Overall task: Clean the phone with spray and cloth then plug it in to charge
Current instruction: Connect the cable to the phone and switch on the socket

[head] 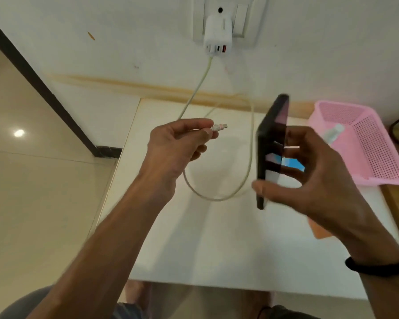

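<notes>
My right hand (309, 178) holds a black phone (272, 143) upright and edge-on above the white table (217, 249), its screen turned to the right. My left hand (175, 143) pinches the plug end (219, 127) of a pale charging cable (251, 143), with the connector pointing right towards the phone, a short gap between them. The cable loops down over the table and runs up to a white charger (217, 35) plugged into the wall socket. A spray bottle (332, 134) lies in the pink basket (378, 162). An orange cloth (320, 231) shows partly under my right wrist.
The pink basket stands at the table's right back corner. A wall with a switch plate (242, 21) rises behind the table. Tiled floor (32, 180) lies to the left. My knees show below the table's front edge.
</notes>
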`<state>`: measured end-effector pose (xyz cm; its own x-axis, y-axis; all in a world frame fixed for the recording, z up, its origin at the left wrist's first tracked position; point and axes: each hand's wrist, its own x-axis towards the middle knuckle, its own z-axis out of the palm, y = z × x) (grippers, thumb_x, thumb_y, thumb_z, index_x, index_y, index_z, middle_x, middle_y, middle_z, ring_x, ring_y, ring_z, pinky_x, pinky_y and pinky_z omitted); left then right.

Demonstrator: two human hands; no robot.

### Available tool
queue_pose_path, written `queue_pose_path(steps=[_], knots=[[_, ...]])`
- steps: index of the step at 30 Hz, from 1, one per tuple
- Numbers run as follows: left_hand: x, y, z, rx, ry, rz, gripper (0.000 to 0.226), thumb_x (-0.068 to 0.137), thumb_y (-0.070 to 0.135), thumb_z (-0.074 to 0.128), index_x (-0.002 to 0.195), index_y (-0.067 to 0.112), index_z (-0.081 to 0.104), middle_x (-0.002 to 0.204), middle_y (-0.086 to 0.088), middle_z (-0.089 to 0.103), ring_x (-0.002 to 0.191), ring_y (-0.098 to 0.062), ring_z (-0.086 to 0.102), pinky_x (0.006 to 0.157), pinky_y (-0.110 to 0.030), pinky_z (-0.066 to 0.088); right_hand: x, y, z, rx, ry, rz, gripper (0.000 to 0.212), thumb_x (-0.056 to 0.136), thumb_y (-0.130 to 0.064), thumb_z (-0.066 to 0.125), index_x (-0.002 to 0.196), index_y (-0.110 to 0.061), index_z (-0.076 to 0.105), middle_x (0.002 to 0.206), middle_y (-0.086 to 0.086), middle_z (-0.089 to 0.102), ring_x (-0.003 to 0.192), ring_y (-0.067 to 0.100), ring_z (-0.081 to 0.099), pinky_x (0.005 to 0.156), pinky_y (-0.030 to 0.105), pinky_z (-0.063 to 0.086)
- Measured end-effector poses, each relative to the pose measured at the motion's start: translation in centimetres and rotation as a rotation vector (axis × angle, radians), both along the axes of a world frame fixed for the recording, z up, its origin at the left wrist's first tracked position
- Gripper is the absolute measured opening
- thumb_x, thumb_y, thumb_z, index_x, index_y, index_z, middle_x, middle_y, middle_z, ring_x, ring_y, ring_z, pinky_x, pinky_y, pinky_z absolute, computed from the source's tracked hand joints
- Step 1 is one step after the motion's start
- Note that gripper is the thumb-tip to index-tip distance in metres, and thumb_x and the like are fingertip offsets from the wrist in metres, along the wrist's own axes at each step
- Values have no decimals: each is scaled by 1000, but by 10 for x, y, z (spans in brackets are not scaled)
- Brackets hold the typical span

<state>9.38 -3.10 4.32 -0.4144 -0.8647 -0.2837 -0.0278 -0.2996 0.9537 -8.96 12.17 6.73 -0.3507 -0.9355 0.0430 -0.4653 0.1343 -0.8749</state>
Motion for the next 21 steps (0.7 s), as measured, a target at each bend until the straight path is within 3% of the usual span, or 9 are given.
queue_pose_path(steps=[5,9,11,13,17,21], knots=[[-4,2,3,-40,7,28,14,91,18,75,104,21,79,95,3,82,57,0,57,74,-29,48,-11,-2,7,-101,-345,-158,64,57,-35,87,118,-32,68,107,-6,77,100,12,74,83,27,60],[-9,6,6,-160,1,-76,15,84,33,82,94,23,79,92,4,82,80,4,71,67,-19,45,-9,-2,0,-106,-676,-207,48,60,-24,87,107,-25,77,99,3,73,90,21,70,85,42,58],[-14,12,5,-190,-13,-144,18,80,37,84,91,24,80,90,5,81,80,4,71,62,-9,46,-8,-4,0,-111,-764,-235,47,62,-24,87,108,-22,77,100,7,73,93,25,69,86,44,60],[-17,14,5,-202,-23,-199,20,80,39,84,98,31,82,92,7,80,78,0,66,65,-11,49,-8,-7,1,-134,-731,-263,50,64,-22,87,112,-19,74,104,8,74,95,25,71,85,41,62],[-15,12,9,-229,-15,-254,22,82,42,80,104,43,81,97,16,79,74,-1,62,73,-13,53,-4,-8,0,-150,-452,-282,66,63,-15,89,123,-24,64,112,-2,77,101,17,76,79,25,62],[-13,11,15,-200,63,-197,27,76,47,77,100,36,83,102,12,80,74,0,64,72,-15,55,-4,-8,-5,-130,-262,-213,76,60,-16,92,125,-30,56,107,-11,76,97,12,76,77,19,60]])
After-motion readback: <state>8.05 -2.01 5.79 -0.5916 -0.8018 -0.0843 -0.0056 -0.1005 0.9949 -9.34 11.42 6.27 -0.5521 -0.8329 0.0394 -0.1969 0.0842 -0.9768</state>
